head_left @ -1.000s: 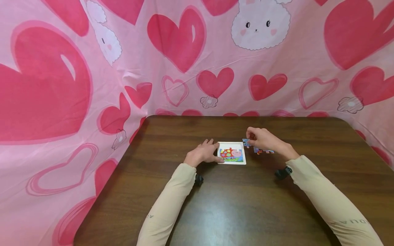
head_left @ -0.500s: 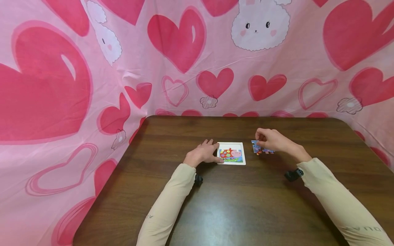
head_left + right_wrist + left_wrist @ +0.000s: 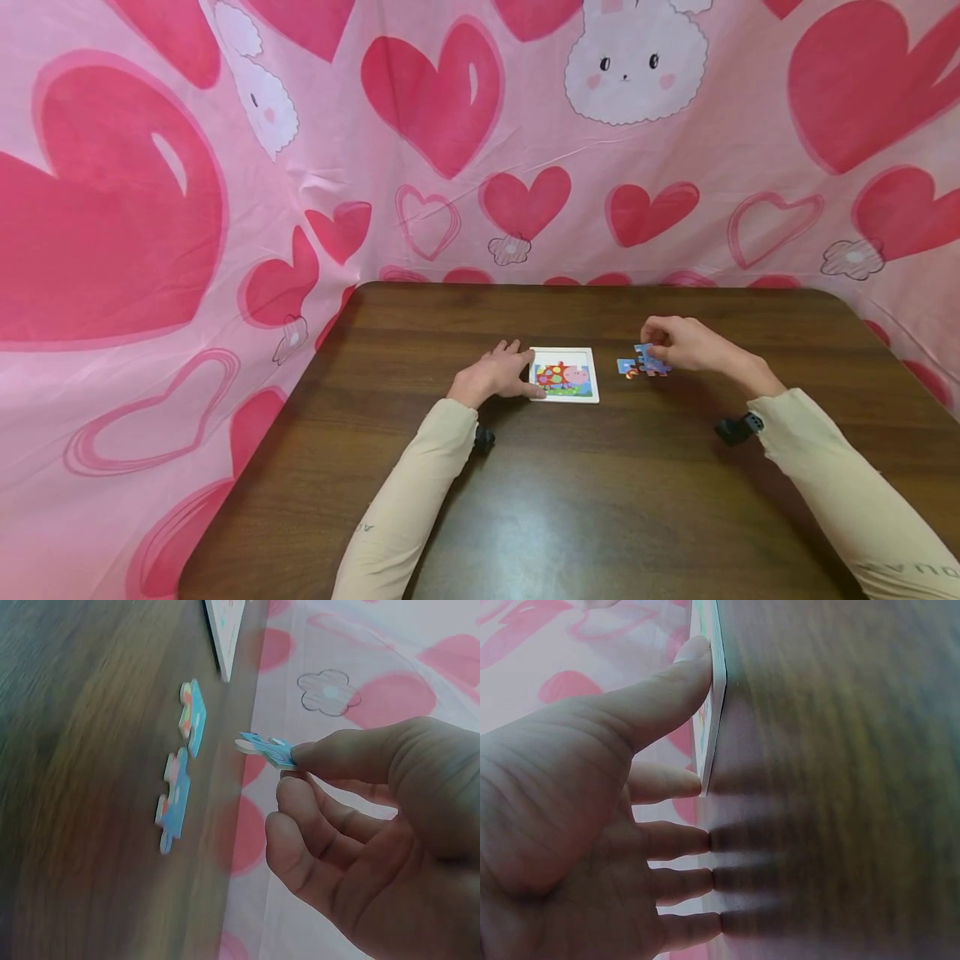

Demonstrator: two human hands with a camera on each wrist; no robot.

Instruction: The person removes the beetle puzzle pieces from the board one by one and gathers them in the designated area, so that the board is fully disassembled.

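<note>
My right hand (image 3: 684, 343) pinches a blue jigsaw piece (image 3: 271, 750) between thumb and fingertips, above the table. Below it lie two more jigsaw pieces with blue and orange print, one piece (image 3: 195, 716) nearer the tray and another piece (image 3: 177, 796) farther from it. My left hand (image 3: 491, 373) rests at the left side of a white-rimmed puzzle tray (image 3: 553, 355), fingers spread. Its thumb (image 3: 676, 684) lies on the tray's rim, while several fingertips touch the table beside the corner. Joined pieces showing a pink face and a red spotted shape fill the tray's lower part; its upper part is bare white.
The dark wooden table (image 3: 540, 483) has rounded far corners. Behind it and to the left hangs a pink cloth (image 3: 442, 225) printed with hearts and rabbits. Both forearms wear beige sleeves, with a black wrist camera (image 3: 738, 428) on the right and another on the left.
My right hand has moved right, away from the tray, carrying the blue jigsaw piece from beside the tray's rim to over the loose pieces. The left hand stays on the tray.
</note>
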